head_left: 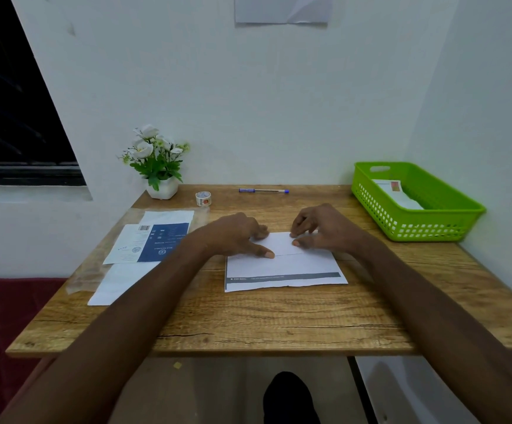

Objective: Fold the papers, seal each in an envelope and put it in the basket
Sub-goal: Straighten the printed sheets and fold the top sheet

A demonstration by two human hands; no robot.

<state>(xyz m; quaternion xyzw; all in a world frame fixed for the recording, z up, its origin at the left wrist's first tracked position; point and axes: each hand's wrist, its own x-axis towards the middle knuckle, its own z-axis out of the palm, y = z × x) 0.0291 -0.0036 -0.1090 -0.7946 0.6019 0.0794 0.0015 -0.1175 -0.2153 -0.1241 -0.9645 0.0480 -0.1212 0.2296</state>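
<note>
Paper [285, 266]: laid flat at the middle of the table [248, 319]; its far part is folded over toward the near edge, and a grey printed band is seen along the near edge.
Left hand [236, 235]: pressed on the folded flap, fingers spread, thumb laid along the flap's edge; nothing is gripped.
Right hand [319, 226]: fingertips set down on the flap, thumb apart from them; nothing is gripped.
Basket [450, 223]: placed at the far right corner; a white envelope [401, 194] is held inside.
Envelopes [147, 243]: stacked at the left of the table.
Tape [203, 198]: stood near the flowerpot [163, 189].
Pen [263, 190]: laid along the far edge.
</note>
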